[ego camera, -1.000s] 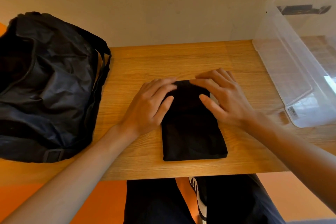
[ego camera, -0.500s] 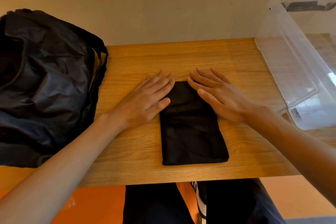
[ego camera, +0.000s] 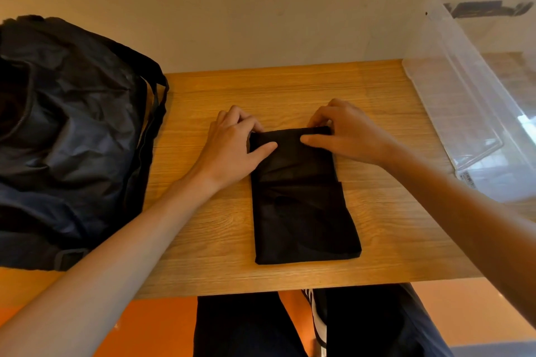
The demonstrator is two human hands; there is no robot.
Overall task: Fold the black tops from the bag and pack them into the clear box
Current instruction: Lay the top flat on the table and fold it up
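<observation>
**One black top on a wooden worktop, both hands at its far edge**

A light wooden worktop [ego camera: 290, 87] runs back to a plain pale wall [ego camera: 261, 9]. Orange floor [ego camera: 156, 327] shows below its near edge. One folded black top [ego camera: 301, 217] lies mid-worktop, reaching almost to the near edge. One dark bag [ego camera: 72, 139] slumps at the left end, and one clear box [ego camera: 464, 101] stands at the right end. Two hands work: the left hand [ego camera: 232, 148] and the right hand [ego camera: 351, 133] each pinch the top's far edge, thumb on the cloth and fingers curled behind it.

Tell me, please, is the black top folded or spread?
Folded: the black top lies as a narrow rectangle, a layer edge showing across its middle.
</observation>
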